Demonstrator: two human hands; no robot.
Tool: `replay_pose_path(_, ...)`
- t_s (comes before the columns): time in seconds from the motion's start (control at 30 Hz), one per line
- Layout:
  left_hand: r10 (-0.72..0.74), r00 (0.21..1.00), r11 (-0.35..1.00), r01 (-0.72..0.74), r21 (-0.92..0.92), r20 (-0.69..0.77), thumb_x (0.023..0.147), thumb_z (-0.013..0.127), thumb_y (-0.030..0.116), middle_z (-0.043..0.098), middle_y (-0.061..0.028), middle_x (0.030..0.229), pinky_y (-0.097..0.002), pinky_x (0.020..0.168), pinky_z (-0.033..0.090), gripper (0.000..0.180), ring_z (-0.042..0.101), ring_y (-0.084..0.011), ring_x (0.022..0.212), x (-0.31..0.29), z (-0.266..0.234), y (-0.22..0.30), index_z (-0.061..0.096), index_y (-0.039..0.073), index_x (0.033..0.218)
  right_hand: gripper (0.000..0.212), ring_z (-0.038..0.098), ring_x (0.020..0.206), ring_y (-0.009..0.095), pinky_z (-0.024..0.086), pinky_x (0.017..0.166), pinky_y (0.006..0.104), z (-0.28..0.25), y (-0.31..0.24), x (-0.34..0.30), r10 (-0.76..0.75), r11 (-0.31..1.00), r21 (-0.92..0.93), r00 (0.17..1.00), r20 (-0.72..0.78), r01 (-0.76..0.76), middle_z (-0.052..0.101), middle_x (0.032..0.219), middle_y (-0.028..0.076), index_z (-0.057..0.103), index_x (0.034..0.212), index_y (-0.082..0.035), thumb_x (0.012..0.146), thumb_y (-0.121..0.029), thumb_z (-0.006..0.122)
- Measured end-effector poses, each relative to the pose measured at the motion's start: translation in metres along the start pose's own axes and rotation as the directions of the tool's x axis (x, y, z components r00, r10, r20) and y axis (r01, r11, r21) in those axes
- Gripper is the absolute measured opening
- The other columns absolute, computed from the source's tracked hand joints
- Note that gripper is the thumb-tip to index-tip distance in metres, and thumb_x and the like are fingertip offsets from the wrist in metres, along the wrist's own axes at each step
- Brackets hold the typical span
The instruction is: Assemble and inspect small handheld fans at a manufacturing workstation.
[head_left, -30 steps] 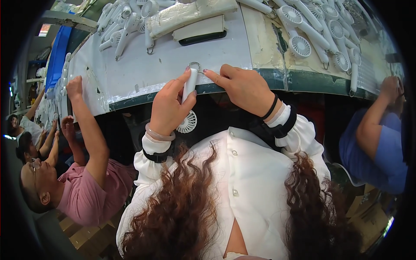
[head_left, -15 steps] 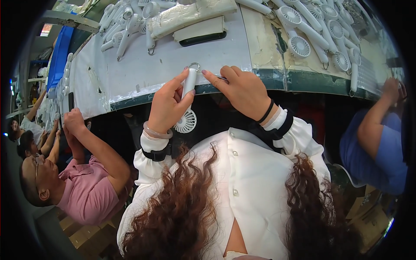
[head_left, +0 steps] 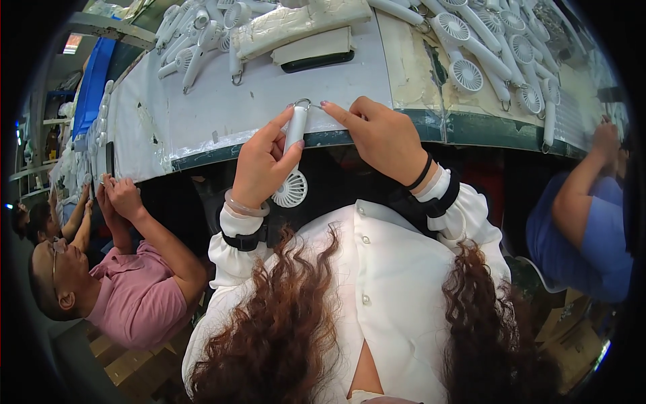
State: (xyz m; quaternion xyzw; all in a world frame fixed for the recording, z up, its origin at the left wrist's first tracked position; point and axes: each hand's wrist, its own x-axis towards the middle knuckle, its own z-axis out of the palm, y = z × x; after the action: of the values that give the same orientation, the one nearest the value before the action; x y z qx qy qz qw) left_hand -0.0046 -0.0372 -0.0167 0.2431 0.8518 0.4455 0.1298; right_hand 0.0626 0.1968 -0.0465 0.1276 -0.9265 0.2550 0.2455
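My left hand (head_left: 261, 161) is closed round the white handle of a small handheld fan (head_left: 295, 128), its round slatted head hanging down below my palm. A metal split ring (head_left: 302, 103) stands up from the end of the handle, above my left fingertips. My right hand (head_left: 385, 140) is just right of the ring, thumb and index finger pinched together. From its fingertips a thin metal piece (head_left: 315, 104) reaches to the ring; its kind is too small to make out, and the curled fingers hide the rest.
Several white handheld fans (head_left: 464, 75) lie piled at the back right of the table (head_left: 336, 101), with more (head_left: 195, 57) at the back left. Between them lies a taped white bundle (head_left: 303, 28) above a black-edged pad (head_left: 317, 62). Co-workers sit on both sides.
My right hand has lifted slightly, its fingertips now level with the ring. The ring has tilted a little to the right. My left hand keeps its hold on the fan, nearly still.
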Motion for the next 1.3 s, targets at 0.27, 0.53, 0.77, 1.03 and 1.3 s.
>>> replay_pose_path(0.27,0.011,1.000,0.999,-0.010,0.036,-0.010,0.085,0.073,0.011,0.053,-0.0009,0.076,-0.0241,0.059,0.045,0.055,0.049,-0.0085,0.060,-0.0004,0.0010,0.0029,0.059,0.007,0.139,0.054,0.061,0.068,0.021,0.052,0.058,0.0325,-0.0016,-0.0038,0.0001,-0.044,0.996,-0.073,0.998,0.050,0.048,0.058,0.084,0.003,0.062,0.134,-0.025,0.084,-0.005,0.064)
replay_pose_path(0.53,0.015,1.000,0.999,-0.014,0.050,-0.003,0.086,0.073,0.011,0.053,-0.0007,0.076,-0.0243,0.059,0.045,0.055,0.049,-0.0087,0.060,0.0006,0.0010,0.0032,0.059,0.007,0.139,0.055,0.062,0.070,0.022,0.052,0.058,0.0332,-0.0007,-0.0031,0.0005,-0.051,0.995,-0.077,0.996,0.076,0.057,0.058,0.084,0.003,0.061,0.135,-0.026,0.084,-0.006,0.064)
replay_pose_path(0.77,0.000,1.000,1.000,0.000,-0.002,0.007,0.089,0.071,0.011,0.055,-0.0008,0.076,-0.0229,0.058,0.045,0.053,0.050,-0.0071,0.060,0.0023,-0.0017,-0.0027,0.057,0.005,0.140,0.055,0.062,0.070,0.022,0.052,0.058,0.0332,-0.0027,-0.0024,0.0024,-0.040,0.995,-0.081,0.989,0.143,0.052,0.058,0.084,0.003,0.061,0.135,-0.027,0.085,-0.005,0.063)
replay_pose_path(1.03,-0.030,0.998,0.995,0.036,-0.093,0.061,0.092,0.069,0.010,0.057,-0.0005,0.077,-0.0214,0.058,0.044,0.051,0.051,-0.0050,0.062,0.0032,-0.0065,-0.0044,0.055,0.002,0.141,0.051,0.062,0.069,0.022,0.052,0.058,0.0334,-0.0075,0.0008,0.0015,-0.039,0.995,-0.083,0.992,0.118,0.049,0.057,0.083,0.003,0.063,0.133,-0.025,0.086,-0.005,0.063)
replay_pose_path(1.3,-0.030,0.997,0.997,0.035,-0.071,0.070,0.092,0.069,0.010,0.055,0.0004,0.076,-0.0207,0.058,0.043,0.051,0.050,-0.0045,0.062,0.0032,-0.0067,-0.0006,0.055,0.003,0.141,0.047,0.062,0.067,0.024,0.052,0.059,0.0334,-0.0049,-0.0019,0.0068,0.017,1.000,-0.013,0.997,0.075,-0.016,0.058,0.083,0.004,0.063,0.131,-0.021,0.087,-0.006,0.065)
